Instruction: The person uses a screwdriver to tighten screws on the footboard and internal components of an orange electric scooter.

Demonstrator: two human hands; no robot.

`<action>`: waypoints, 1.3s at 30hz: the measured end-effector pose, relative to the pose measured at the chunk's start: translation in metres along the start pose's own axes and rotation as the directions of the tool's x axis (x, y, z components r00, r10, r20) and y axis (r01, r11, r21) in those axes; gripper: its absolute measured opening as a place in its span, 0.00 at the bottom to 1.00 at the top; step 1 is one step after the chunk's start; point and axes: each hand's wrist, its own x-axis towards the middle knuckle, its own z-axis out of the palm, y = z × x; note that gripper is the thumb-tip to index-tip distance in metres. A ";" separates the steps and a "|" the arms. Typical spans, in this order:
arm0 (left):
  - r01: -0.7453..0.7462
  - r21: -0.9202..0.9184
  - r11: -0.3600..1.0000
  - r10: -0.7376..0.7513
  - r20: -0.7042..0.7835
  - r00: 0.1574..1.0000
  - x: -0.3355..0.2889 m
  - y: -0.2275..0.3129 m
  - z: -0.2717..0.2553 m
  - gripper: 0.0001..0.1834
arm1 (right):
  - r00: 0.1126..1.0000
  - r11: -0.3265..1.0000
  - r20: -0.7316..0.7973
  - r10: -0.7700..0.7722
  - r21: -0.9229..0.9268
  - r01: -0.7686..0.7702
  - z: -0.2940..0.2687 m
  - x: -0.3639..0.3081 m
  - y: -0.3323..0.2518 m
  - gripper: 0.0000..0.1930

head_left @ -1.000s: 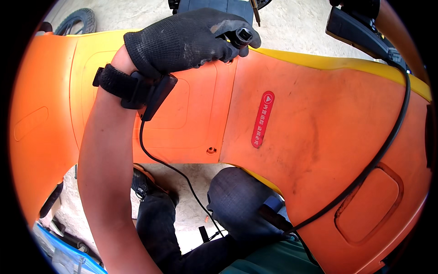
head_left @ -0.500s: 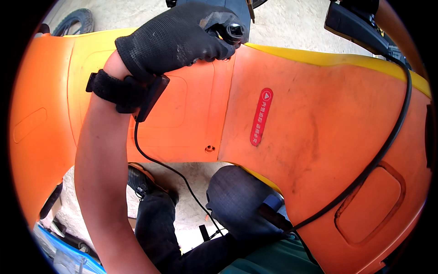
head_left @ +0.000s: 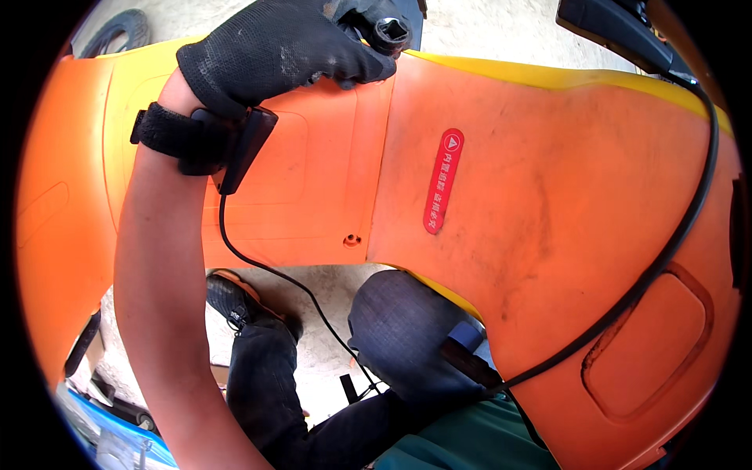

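My left hand [head_left: 290, 55], in a black glove, is closed around a metal socket wrench [head_left: 391, 35]. The tool's hollow socket end points up out of my fist, while its other end is hidden. My fist rests at the far edge of an orange plastic body panel [head_left: 470, 180], which looks like part of a scooter or electric bike. A black device [head_left: 249, 149] is strapped to my left wrist. At the top right another black device [head_left: 615, 35] sits by my right forearm, and my right hand lies beyond the picture's edge.
A red warning label [head_left: 444, 182] is stuck on the panel. A recessed screw hole [head_left: 352, 240] lies near its close edge. One black cable [head_left: 666, 258] crosses the panel's right side; a thinner cable [head_left: 305, 294] hangs from my left wrist. A wheel [head_left: 117, 33] stands far left.
The whole view has shifted, so the panel and my left hand appear slightly higher and further left. My left hand keeps its hold on the socket wrench.
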 end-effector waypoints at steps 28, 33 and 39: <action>0.079 0.123 0.989 -0.096 0.139 0.986 -0.003 0.003 -0.013 0.15 | 0.981 0.982 0.087 -0.172 0.094 0.163 0.005 -0.002 0.011 0.14; -0.180 0.277 0.944 0.116 0.234 0.965 0.005 -0.002 -0.012 0.17 | 0.981 0.984 0.089 -0.173 0.062 0.168 -0.002 -0.009 0.013 0.14; -0.249 0.108 0.962 0.215 0.256 0.942 0.012 -0.039 -0.017 0.20 | 0.980 0.981 0.072 -0.188 0.070 0.183 0.001 -0.006 0.012 0.15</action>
